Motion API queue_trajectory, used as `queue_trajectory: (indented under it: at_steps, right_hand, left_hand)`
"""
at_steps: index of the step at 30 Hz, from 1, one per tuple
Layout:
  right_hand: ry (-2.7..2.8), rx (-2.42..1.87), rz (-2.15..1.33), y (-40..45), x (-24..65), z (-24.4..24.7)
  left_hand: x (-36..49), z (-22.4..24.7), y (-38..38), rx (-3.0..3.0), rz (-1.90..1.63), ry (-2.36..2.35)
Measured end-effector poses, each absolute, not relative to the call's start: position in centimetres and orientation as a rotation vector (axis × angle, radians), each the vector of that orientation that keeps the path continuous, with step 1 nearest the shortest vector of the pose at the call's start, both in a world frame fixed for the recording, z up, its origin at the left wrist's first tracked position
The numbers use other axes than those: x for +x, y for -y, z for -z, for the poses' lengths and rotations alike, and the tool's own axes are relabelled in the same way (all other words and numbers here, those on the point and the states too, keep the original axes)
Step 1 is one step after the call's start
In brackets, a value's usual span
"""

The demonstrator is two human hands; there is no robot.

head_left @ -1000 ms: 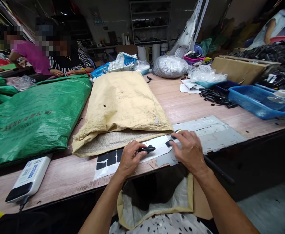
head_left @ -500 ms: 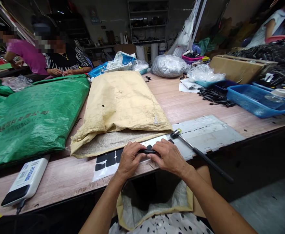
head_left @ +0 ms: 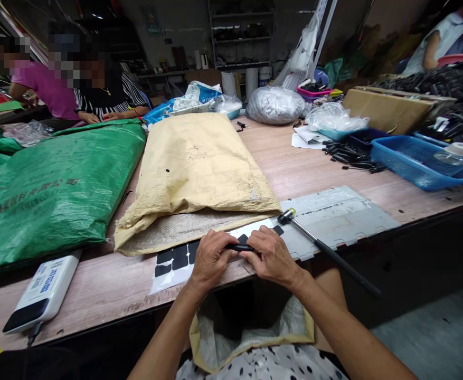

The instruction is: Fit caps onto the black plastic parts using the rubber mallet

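Observation:
A slim black piece (head_left: 239, 247) is pinched between my two hands over the table's front edge. My left hand (head_left: 212, 257) grips its left end, and my right hand (head_left: 270, 253) grips the right end. Beneath and beside the hands lies a white sheet with black stickers (head_left: 179, 257). A hammer (head_left: 326, 252) with a black handle rests to the right of my right hand, its head on a grey board (head_left: 342, 214). An open sack (head_left: 251, 345) sits in my lap below the hands.
A filled yellow sack (head_left: 203, 163) lies behind my hands, with a green sack (head_left: 57, 195) at left. A white power bank (head_left: 43, 293) is front left. Blue tray (head_left: 421, 161), black parts (head_left: 350, 155) and cardboard box (head_left: 389, 111) stand right. Two people sit back left; another is back right.
Both hands keep the black piece in nearly the same place, with a slight shift of the right fingers. The camera view has moved very slightly.

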State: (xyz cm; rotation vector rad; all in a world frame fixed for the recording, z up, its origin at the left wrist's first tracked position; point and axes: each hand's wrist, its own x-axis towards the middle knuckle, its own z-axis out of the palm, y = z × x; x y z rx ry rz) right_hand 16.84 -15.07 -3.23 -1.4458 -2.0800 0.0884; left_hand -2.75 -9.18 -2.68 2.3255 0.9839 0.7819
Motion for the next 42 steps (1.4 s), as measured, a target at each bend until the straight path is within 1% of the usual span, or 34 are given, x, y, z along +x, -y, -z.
queue_trajectory:
  at_steps: [5, 15, 20, 23, 26, 28, 31, 38, 40, 42]
  right_hand:
    - [2.040, -1.484, -0.169, 15.0, 16.8, 3.1]
    - [2.011, -1.508, -0.106, 15.0, 16.5, 3.6]
    - [2.000, -1.534, -0.066, 15.4, 17.1, 2.6]
    - [1.847, -1.660, 0.050, 16.3, 19.8, 2.0]
    - [1.596, -1.923, 0.305, 17.3, 23.9, 2.4]
    - [1.504, -2.090, 0.377, 18.0, 26.2, 3.0]
    - [1.515, -2.198, 0.329, 18.6, 27.8, 3.9]
    - [1.498, -2.098, 0.281, 18.8, 25.8, 3.5]
    - [1.446, -2.041, 0.193, 19.0, 24.8, 2.9]
    - [1.419, -1.991, 0.029, 19.3, 23.6, 2.2]
  left_hand:
    - [-2.8, 2.6, 9.2, 2.313, -0.799, -1.026]
    - [-2.7, 2.5, 9.3, 2.331, -0.794, -1.025]
    - [-2.7, 2.5, 9.3, 2.330, -0.805, -1.045]
    - [-2.7, 2.6, 9.2, 2.321, -0.805, -1.085]
    - [-2.6, 2.7, 9.1, 2.318, -0.778, -1.121]
    - [-2.5, 2.8, 9.0, 2.322, -0.769, -1.139]
    - [-2.4, 2.8, 9.1, 2.335, -0.768, -1.153]
    - [-2.3, 2.6, 9.2, 2.334, -0.778, -1.154]
    - [-2.4, 2.5, 9.2, 2.326, -0.783, -1.132]
    - [-2.4, 2.5, 9.1, 2.308, -0.785, -1.110]
